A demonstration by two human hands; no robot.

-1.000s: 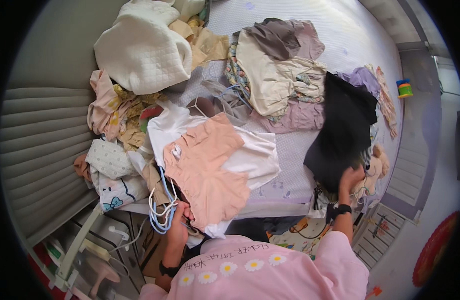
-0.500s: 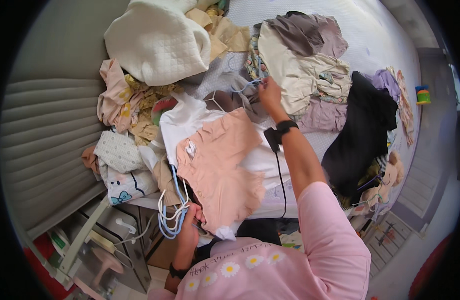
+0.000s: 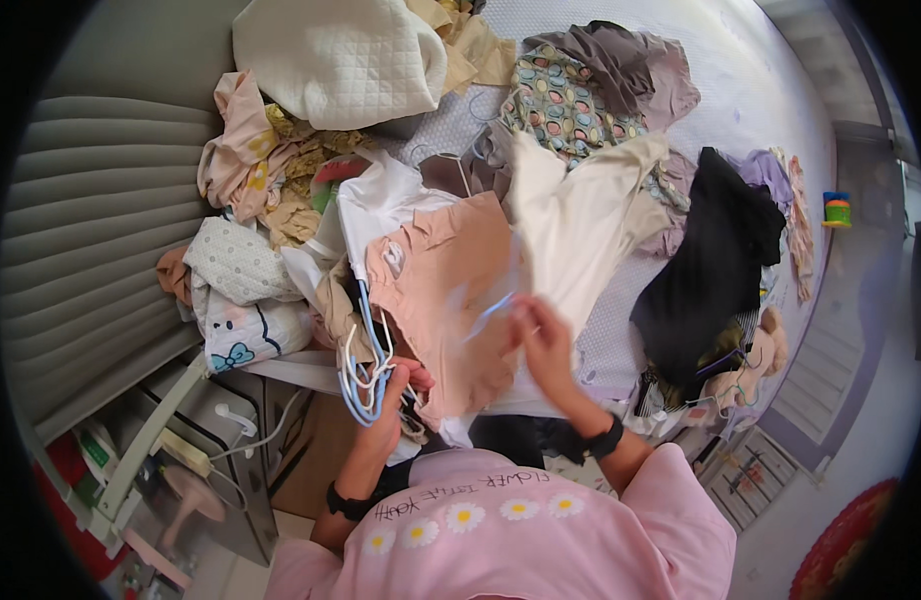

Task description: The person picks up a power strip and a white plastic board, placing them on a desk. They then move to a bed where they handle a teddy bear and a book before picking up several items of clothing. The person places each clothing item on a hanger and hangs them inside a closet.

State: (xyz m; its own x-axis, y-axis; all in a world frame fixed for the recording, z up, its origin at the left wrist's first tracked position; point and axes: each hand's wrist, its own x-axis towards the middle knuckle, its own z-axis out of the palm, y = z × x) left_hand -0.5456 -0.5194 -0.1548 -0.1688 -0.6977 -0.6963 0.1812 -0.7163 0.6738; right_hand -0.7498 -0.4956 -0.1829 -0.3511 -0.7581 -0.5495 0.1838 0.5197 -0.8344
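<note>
My left hand [image 3: 401, 392] is closed around a bunch of blue and white clothes hangers [image 3: 363, 385] near the bed's front edge. Beside it a peach garment [image 3: 436, 290] hangs over a white one [image 3: 381, 200]. In my closed right hand [image 3: 543, 335] is a light blue hanger [image 3: 496, 308], smeared by motion, in front of the peach garment. Just beyond that hand a cream garment [image 3: 571, 220] stretches across the bed; whether it is attached to the hanger I cannot tell.
Patterned cloth [image 3: 571, 100] and a grey-brown garment [image 3: 661, 75] lie at the back, black clothing [image 3: 706, 270] to the right. A white quilted cover [image 3: 341, 60] and crumpled clothes line the grey padded headboard [image 3: 111, 240]. A metal-framed stand [image 3: 151, 450] is at lower left.
My right hand has come back toward my body with the blue hanger. The cream garment has been pulled nearer, uncovering patterned cloth. My left hand has risen slightly, still holding the hangers.
</note>
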